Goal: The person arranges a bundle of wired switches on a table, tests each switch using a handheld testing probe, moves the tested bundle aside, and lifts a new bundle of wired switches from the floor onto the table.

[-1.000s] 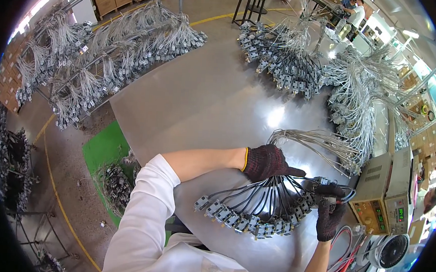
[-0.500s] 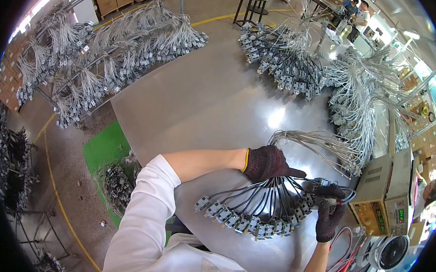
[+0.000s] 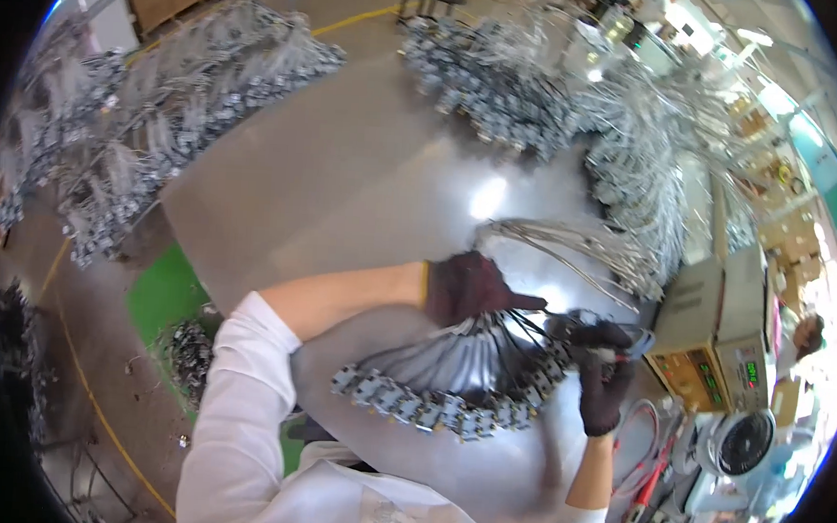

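My left hand (image 3: 469, 291), in a dark knitted glove, is closed round a bundle of cables. Its black cables (image 3: 470, 354) fan out below the fist and end in a curved row of grey box-shaped connectors (image 3: 430, 409) on the metal table. Thin grey wires (image 3: 580, 246) run from the far side of that hand to the right. Close by, my right hand (image 3: 603, 380), gloved too, has its fingers bent round a small connector beside a looped grey-blue cable (image 3: 643, 344). The glove hides most of that connector, and motion blurs the view.
Test instruments with green displays (image 3: 706, 371) stand right of my right hand, near a round black-faced device (image 3: 745, 442) and red leads (image 3: 648, 491). More cable bundles (image 3: 484, 85) cover the table's far side. Racks of hanging cables (image 3: 190, 98) stand at the left.
The whole scene has shifted left and slightly up in the picture, with blur. Both hands keep their grips and stay close to the same places over the table.
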`<state>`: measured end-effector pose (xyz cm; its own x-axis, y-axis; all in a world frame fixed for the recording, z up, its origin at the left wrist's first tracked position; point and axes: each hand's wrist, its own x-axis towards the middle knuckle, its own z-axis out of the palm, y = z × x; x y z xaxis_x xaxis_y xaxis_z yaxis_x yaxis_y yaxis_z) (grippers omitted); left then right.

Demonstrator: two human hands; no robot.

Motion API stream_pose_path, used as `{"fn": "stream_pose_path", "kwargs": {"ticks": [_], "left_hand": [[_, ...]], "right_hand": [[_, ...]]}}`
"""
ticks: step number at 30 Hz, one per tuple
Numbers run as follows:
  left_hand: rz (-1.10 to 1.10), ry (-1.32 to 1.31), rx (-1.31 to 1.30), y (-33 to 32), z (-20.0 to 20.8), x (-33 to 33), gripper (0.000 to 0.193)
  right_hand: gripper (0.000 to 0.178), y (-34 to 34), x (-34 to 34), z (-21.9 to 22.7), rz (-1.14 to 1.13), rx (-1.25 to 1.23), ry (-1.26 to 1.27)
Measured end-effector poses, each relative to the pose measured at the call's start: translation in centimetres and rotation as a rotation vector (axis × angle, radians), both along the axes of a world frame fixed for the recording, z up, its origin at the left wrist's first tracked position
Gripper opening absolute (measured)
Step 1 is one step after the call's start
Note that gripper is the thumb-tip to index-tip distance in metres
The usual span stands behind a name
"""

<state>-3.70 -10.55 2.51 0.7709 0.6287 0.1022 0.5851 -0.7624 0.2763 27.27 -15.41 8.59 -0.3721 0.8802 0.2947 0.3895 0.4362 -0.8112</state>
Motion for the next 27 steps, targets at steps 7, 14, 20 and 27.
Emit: {"fn": "stream_pose_path", "kwargs": {"ticks": [7, 14, 20, 27], "left_hand": [[0.037, 0.128, 0.125, 2.1, -0.9, 2.0, 0.107], [0.009, -0.003, 0.129, 3.5, -2.2, 2.6, 0.103], [-0.005, -0.031, 0.201, 3.3, -4.2, 1.8, 0.101], [-0.036, -0.110, 0.250, 3.1, -4.4, 1.3, 0.107]], "right_hand": [[0.036, 2.6, 1.0, -0.8, 0.019, 0.025, 0.055], [0.035, 3.7, 2.1, -1.3, 0.034, -0.028, 0.145], [0.038, 2.8, 1.2, -1.2, -0.003, 0.009, 0.044], [0.029, -0.7, 0.3, 0.4, -0.100, 0.016, 0.089]]}}
